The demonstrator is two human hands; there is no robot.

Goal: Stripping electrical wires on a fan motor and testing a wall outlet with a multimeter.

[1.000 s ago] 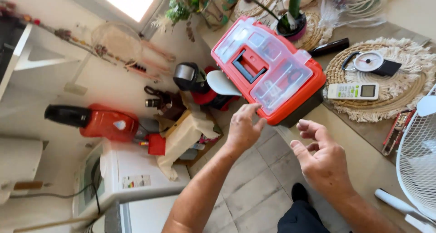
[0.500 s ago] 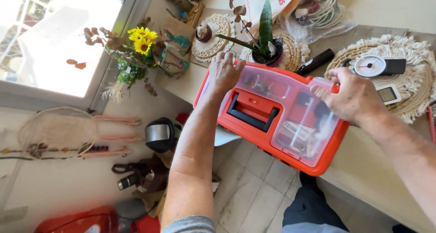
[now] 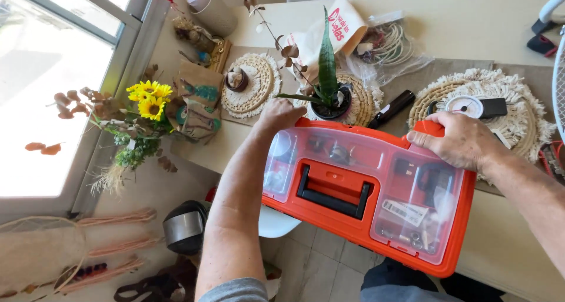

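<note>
Head view, looking straight down: an orange toolbox with a clear compartment lid and a black carry handle sits half on the table, its near edge hanging out over the tiled floor. That overhang explains the hold, one hand at each far corner. The left hand cups the far-left corner of the toolbox, fingers curled over the rim, so I cannot tell how tight that grip is. The right hand lies over the far-right corner, fingers spread and wrapped on the orange edge. Just beyond the toolbox stands a potted plant on a woven mat, touching distance from the left hand. A dark bottle lies beside it. Far left of the toolbox, sunflowers lean by the window.
</note>
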